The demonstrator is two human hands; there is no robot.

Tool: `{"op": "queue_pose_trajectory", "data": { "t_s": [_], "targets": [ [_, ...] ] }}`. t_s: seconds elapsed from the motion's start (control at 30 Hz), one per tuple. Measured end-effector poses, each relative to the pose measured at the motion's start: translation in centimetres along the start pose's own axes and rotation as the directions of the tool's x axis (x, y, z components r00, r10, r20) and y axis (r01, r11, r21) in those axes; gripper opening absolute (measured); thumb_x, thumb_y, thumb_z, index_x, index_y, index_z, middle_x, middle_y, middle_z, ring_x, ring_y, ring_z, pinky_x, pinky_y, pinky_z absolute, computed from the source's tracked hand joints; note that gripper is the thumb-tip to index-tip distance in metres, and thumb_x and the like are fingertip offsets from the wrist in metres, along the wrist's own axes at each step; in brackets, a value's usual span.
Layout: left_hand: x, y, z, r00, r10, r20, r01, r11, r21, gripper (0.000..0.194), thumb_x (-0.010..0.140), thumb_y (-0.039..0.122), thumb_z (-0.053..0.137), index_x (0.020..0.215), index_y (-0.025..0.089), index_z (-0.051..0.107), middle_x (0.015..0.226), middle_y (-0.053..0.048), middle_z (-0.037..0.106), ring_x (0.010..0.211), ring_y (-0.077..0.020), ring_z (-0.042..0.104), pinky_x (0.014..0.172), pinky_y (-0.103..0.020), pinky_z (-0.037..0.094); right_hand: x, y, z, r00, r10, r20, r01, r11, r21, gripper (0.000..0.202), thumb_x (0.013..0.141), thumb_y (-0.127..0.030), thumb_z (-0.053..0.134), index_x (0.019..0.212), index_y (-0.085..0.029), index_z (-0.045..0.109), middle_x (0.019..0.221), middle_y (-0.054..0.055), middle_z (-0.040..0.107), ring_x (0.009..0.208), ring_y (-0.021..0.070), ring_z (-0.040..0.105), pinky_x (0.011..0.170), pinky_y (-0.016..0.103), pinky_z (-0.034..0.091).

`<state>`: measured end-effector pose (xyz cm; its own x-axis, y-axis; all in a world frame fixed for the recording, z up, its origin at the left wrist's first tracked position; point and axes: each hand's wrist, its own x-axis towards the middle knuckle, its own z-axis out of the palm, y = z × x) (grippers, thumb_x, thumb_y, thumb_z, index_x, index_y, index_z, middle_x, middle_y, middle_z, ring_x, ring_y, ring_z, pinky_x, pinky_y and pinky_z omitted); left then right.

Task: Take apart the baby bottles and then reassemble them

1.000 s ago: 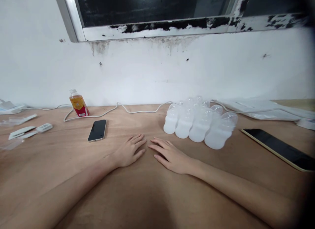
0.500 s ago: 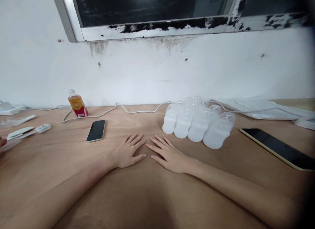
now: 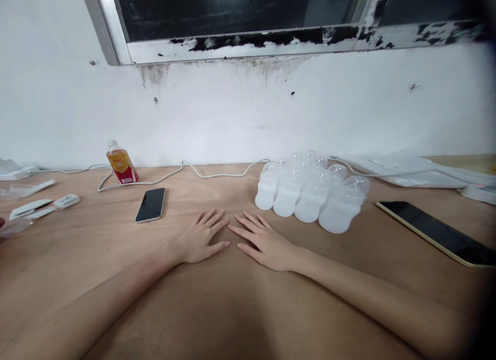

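My left hand (image 3: 201, 238) lies flat on the wooden table (image 3: 232, 308), fingers spread and nothing held. Beside it my right hand (image 3: 263, 242) rests palm down too, its fingers apart and its fingertips close to those of the left. Just beyond the right hand stands a cluster of several white, translucent baby bottles (image 3: 310, 194) with clear domed caps, in rows. A smartphone (image 3: 151, 205) with a dark screen lies past my left hand.
A drink bottle (image 3: 122, 163) with a yellow and red label stands near the wall by a white cable (image 3: 217, 175). At right lie a larger dark-screened phone (image 3: 434, 231) and plastic bags (image 3: 411, 173). White items (image 3: 31, 207) and a person's fingertip (image 3: 2, 222) show at far left.
My hands and the things on the table stay as they were. At the far left edge, the other person's hand has drawn back slightly out of view.
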<state>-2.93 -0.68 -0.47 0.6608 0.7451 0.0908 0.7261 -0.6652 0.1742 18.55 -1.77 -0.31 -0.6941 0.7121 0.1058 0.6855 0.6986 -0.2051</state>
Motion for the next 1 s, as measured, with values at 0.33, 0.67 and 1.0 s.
{"op": "queue_pose_trajectory", "data": {
  "t_s": [0.33, 0.67, 1.0],
  "targets": [
    [0.1, 0.2, -0.2, 1.000, -0.006, 0.007, 0.006, 1.000, 0.017, 0.060, 0.079, 0.056, 0.025, 0.130, 0.025, 0.019, 0.138, -0.006, 0.017, 0.127, -0.0241, 0.011, 0.100, -0.045, 0.013, 0.0, 0.1, 0.1, 1.000, 0.000, -0.006, 0.000, 1.000, -0.002, 0.049, 0.084, -0.047, 0.022, 0.130, -0.027, 0.025, 0.138, 0.004, 0.019, 0.126, 0.0251, 0.010, 0.099, 0.050, 0.012],
    [2.5, 0.5, -0.6, 0.947, -0.237, -0.216, 0.154, 0.928, -0.339, 0.043, 0.085, 0.041, 0.021, 0.109, 0.017, 0.048, 0.111, -0.007, 0.054, 0.104, -0.0189, 0.048, 0.091, -0.036, 0.034, 0.1, -0.3, 0.3, 0.997, -0.002, -0.073, 0.001, 1.000, -0.014, 0.046, 0.084, -0.042, 0.028, 0.126, -0.023, 0.034, 0.135, 0.008, 0.026, 0.125, 0.0264, 0.015, 0.098, 0.050, 0.015],
    [14.8, 2.5, 0.4, 0.839, -0.292, -0.460, -0.156, 0.680, -0.716, 0.070, 0.061, 0.040, 0.064, 0.117, 0.009, 0.033, 0.114, -0.015, 0.049, 0.105, -0.0220, 0.046, 0.089, -0.037, 0.037, 0.0, -0.4, 0.1, 0.997, -0.015, -0.081, 0.013, 1.000, -0.020, 0.045, 0.084, -0.041, 0.027, 0.125, -0.022, 0.035, 0.134, 0.010, 0.028, 0.124, 0.0266, 0.017, 0.096, 0.051, 0.017]
  ]
}}
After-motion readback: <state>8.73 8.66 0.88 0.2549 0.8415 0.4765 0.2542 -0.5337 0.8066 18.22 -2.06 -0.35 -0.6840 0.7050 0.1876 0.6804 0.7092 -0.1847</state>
